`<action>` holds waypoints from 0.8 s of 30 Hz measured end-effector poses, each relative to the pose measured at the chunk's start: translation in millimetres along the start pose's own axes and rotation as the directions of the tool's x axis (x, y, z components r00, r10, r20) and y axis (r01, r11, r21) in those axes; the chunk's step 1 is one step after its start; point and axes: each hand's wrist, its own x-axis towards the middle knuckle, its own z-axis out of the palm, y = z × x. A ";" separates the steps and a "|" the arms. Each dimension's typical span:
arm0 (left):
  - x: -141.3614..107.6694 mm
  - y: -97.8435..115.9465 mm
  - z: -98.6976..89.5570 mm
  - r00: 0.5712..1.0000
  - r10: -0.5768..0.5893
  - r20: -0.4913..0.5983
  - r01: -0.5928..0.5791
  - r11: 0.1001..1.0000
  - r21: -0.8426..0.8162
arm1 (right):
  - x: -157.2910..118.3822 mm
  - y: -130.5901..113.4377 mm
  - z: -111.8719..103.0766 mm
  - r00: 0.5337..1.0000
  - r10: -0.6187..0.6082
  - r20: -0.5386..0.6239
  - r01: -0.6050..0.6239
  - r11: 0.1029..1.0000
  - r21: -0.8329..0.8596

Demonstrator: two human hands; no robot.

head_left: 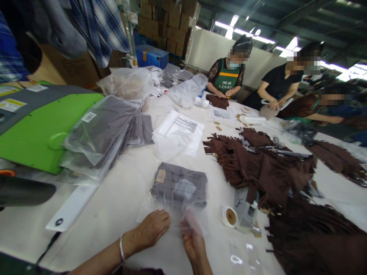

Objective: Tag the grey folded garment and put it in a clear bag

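A folded dark grey garment (186, 179) with a tan tag (161, 175) lies inside a clear plastic bag (174, 214) at the middle of the table. My left hand (153, 228), with a bracelet on the wrist, has its fingers curled at the bag's near left edge. The near right edge of the bag is at my right hand (191, 231); its fingers are bent on the film and partly covered by it. Just right of the bag a tape roll (229, 216) stands beside a tape dispenser (247, 208).
Brown fringed garments (258, 164) are heaped on the right. Bagged grey garments (100, 126) lie at left by a green and grey machine (51, 122) and a white bar (71, 208). Printed bags (180, 130) lie ahead. Several people work across the table (126, 183).
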 end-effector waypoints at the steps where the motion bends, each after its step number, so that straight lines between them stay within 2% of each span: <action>1: -0.6 -3.4 3.3 1.000 -0.015 0.005 0.016 1.000 -0.015 | -6.4 1.6 -6.6 1.000 0.011 -0.029 -0.011 1.000 0.001; 4: -1.6 -13.1 11.9 0.999 -0.052 0.014 0.053 0.997 -0.051 | -29.3 1.4 -25.8 0.992 0.113 -0.058 -0.118 0.988 -0.099; 6: -1.3 -17.4 15.3 0.998 -0.064 0.028 0.065 0.996 -0.063 | -46.0 -5.2 -31.9 0.977 0.212 -0.006 -0.205 0.939 -0.274; 7: -0.9 -18.8 16.3 0.997 -0.066 0.039 0.069 0.995 -0.069 | -53.0 -11.0 -31.0 0.974 0.224 0.024 -0.198 0.903 -0.380; 8: -0.3 -19.7 17.0 0.996 -0.065 0.054 0.069 0.995 -0.076 | -58.0 -18.5 -27.1 0.980 0.190 0.061 -0.138 0.865 -0.482; 10: 1.2 -20.5 18.1 0.994 -0.062 0.088 0.069 0.994 -0.082 | -59.5 -36.3 -11.0 0.984 -0.026 0.174 0.133 0.756 -0.641; 11: 1.9 -20.6 18.7 0.992 -0.063 0.106 0.072 0.994 -0.080 | -55.4 -45.2 -0.2 0.955 -0.151 0.255 0.290 0.647 -0.705; 12: 2.7 -20.5 19.2 0.990 -0.067 0.123 0.077 0.994 -0.075 | -48.4 -53.1 10.9 0.907 -0.241 0.345 0.421 0.509 -0.751; 14: 3.7 -19.9 19.6 0.985 -0.078 0.156 0.088 0.994 -0.063 | -28.4 -63.4 29.5 0.828 -0.283 0.484 0.552 0.256 -0.793; 15: 4.0 -19.6 19.3 0.982 -0.081 0.172 0.093 0.994 -0.059 | -17.2 -65.5 34.8 0.819 -0.261 0.511 0.560 0.176 -0.809; 17: 4.1 -19.0 17.3 0.976 -0.084 0.203 0.098 0.993 -0.060 | 2.5 -65.2 33.9 0.851 -0.203 0.485 0.511 0.104 -0.853; 19: 3.6 -19.1 13.8 0.970 -0.092 0.226 0.110 0.992 -0.068 | 14.1 -63.0 17.4 0.901 -0.175 0.396 0.413 0.071 -0.908; 22: 1.0 -21.5 9.6 0.963 -0.131 0.237 0.155 0.984 -0.088 | 12.7 -65.3 -27.5 0.967 -0.149 0.209 0.214 0.016 -0.977; 24: -2.6 -23.6 10.2 0.960 -0.164 0.228 0.190 0.977 -0.099 | 3.5 -71.1 -60.6 0.986 -0.140 0.089 0.089 -0.006 -0.996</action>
